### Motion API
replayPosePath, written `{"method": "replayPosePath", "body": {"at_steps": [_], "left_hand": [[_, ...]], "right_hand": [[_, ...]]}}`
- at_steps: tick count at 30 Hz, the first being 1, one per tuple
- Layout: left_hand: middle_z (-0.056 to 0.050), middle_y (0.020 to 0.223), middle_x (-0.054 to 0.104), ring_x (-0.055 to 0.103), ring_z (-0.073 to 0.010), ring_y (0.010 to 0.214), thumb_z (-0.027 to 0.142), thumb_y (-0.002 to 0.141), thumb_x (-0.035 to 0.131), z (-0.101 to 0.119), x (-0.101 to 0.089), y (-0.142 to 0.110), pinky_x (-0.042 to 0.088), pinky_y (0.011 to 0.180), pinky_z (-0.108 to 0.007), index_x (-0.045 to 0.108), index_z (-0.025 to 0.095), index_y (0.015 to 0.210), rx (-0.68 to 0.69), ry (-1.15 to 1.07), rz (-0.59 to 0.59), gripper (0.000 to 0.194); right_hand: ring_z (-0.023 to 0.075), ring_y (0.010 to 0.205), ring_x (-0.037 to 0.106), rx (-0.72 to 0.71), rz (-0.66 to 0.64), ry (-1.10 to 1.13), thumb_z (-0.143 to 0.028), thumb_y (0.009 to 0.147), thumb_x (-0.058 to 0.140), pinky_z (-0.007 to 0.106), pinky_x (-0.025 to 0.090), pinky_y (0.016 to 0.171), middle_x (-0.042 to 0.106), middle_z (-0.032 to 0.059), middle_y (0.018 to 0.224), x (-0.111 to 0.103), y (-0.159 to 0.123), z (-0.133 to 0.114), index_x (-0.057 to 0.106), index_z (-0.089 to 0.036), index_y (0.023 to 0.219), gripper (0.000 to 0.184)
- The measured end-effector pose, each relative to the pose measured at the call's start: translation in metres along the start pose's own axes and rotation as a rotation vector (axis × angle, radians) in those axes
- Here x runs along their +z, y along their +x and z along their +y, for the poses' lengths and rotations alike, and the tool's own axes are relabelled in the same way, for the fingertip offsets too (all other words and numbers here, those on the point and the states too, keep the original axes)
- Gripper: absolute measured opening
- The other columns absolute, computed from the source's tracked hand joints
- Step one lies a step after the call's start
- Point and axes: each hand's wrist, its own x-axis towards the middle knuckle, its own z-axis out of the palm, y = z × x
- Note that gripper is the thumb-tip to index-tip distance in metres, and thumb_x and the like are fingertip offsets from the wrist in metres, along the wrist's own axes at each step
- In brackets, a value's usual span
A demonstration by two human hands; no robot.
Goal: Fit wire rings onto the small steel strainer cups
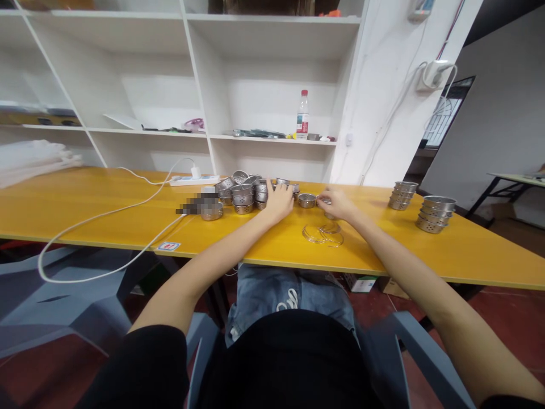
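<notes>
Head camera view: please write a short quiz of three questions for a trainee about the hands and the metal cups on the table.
1. True or false: the left hand rests against the pile of perforated metal cups.
2. What lies on the yellow table just in front of the right hand? A) wire rings B) scissors C) a cloth
3. How many neat stacks of metal cups stand at the right end of the table?

Key:
1. True.
2. A, the wire rings.
3. Two: the farther stack and the nearer stack.
</notes>
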Motion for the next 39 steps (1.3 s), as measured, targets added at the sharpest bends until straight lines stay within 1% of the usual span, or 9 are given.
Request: {"method": "replayPosePath", "body": {"at_steps": [3, 6, 11, 18, 20, 24, 26, 31, 39], "left_hand": [[-0.020, 0.125, 0.067, 0.058, -0.0362, 0.126, 0.024, 0.099, 0.046, 0.003, -0.003, 0.002, 0.009, 0.129, -0.068, 0.062, 0.013, 0.123, 0.071, -0.056, 0.038, 0.030], [-0.018, 0.127, 0.066, 0.057, -0.0328, 0.126, 0.022, 0.100, 0.044, 0.007, -0.009, 0.004, 0.030, 0.125, -0.057, 0.061, 0.014, 0.121, 0.213, -0.147, 0.037, 0.028], [-0.015, 0.129, 0.065, 0.057, -0.0276, 0.124, 0.021, 0.100, 0.045, 0.019, -0.012, -0.001, 0.047, 0.112, -0.041, 0.060, 0.016, 0.123, 0.399, -0.304, -0.001, 0.028], [-0.016, 0.128, 0.063, 0.056, -0.0340, 0.125, 0.052, 0.096, 0.063, 0.024, 0.001, -0.011, 0.049, 0.109, -0.047, 0.062, 0.016, 0.120, 0.153, -0.346, -0.119, 0.044], [-0.015, 0.120, 0.064, 0.059, -0.0331, 0.119, 0.055, 0.096, 0.063, 0.023, 0.001, -0.011, 0.051, 0.106, -0.046, 0.065, 0.017, 0.111, 0.136, -0.334, -0.183, 0.041], [-0.012, 0.109, 0.064, 0.065, -0.0304, 0.108, 0.054, 0.093, 0.064, 0.025, -0.004, -0.011, 0.054, 0.098, -0.043, 0.064, 0.019, 0.094, 0.076, -0.339, -0.229, 0.035], [-0.012, 0.107, 0.064, 0.066, -0.0301, 0.104, 0.054, 0.092, 0.064, 0.027, -0.008, -0.011, 0.054, 0.095, -0.042, 0.062, 0.019, 0.087, 0.043, -0.325, -0.233, 0.036], [-0.013, 0.107, 0.063, 0.069, -0.0314, 0.097, 0.058, 0.091, 0.061, 0.030, -0.016, -0.011, 0.056, 0.091, -0.044, 0.062, 0.019, 0.082, -0.019, -0.306, -0.272, 0.040], [-0.014, 0.108, 0.063, 0.070, -0.0315, 0.098, 0.057, 0.091, 0.063, 0.028, -0.016, -0.011, 0.056, 0.092, -0.044, 0.061, 0.019, 0.081, -0.009, -0.331, -0.293, 0.039]], "right_hand": [[0.0328, 0.128, 0.058, -0.010, -0.088, -0.101, -0.027, 0.099, 0.058, 0.044, 0.046, 0.107, 0.065, 0.0168, 0.135, 0.006, -0.001, -0.003, 0.073, -0.015, 0.131, 0.037], [0.0345, 0.132, 0.057, 0.022, -0.174, -0.144, -0.027, 0.097, 0.060, 0.048, 0.046, 0.109, 0.063, 0.0161, 0.141, 0.012, 0.001, -0.010, 0.067, -0.018, 0.140, 0.044], [0.0260, 0.110, 0.068, -0.049, -0.138, 0.023, -0.009, 0.088, 0.055, 0.035, 0.051, 0.101, 0.075, 0.0116, 0.115, 0.013, 0.004, -0.011, 0.077, -0.016, 0.105, 0.029], [0.0217, 0.093, 0.071, -0.047, 0.066, 0.349, -0.013, 0.084, 0.055, 0.033, 0.054, 0.093, 0.078, 0.0076, 0.097, -0.012, 0.001, -0.009, 0.078, -0.016, 0.090, 0.024], [0.0206, 0.085, 0.070, 0.016, -0.026, 0.475, -0.022, 0.085, 0.061, 0.031, 0.054, 0.083, 0.077, 0.0076, 0.091, -0.024, 0.000, -0.012, 0.078, -0.015, 0.092, 0.019], [0.0191, 0.069, 0.067, 0.129, -0.625, 0.576, -0.047, 0.075, 0.080, 0.028, 0.049, 0.065, 0.074, 0.0068, 0.078, -0.044, -0.006, -0.015, 0.077, -0.014, 0.085, 0.034], [0.0180, 0.066, 0.066, 0.174, -0.813, 0.527, -0.052, 0.067, 0.085, 0.027, 0.045, 0.061, 0.073, 0.0059, 0.074, -0.048, -0.009, -0.014, 0.076, -0.015, 0.079, 0.039], [0.0154, 0.066, 0.061, 0.210, -0.880, 0.469, -0.053, 0.062, 0.086, 0.025, 0.040, 0.057, 0.070, 0.0043, 0.071, -0.047, -0.012, -0.013, 0.076, -0.018, 0.078, 0.040], [0.0140, 0.062, 0.057, 0.220, -0.886, 0.503, -0.039, 0.064, 0.080, 0.025, 0.047, 0.059, 0.066, 0.0033, 0.066, -0.037, -0.012, -0.013, 0.070, -0.017, 0.070, 0.025]]}}
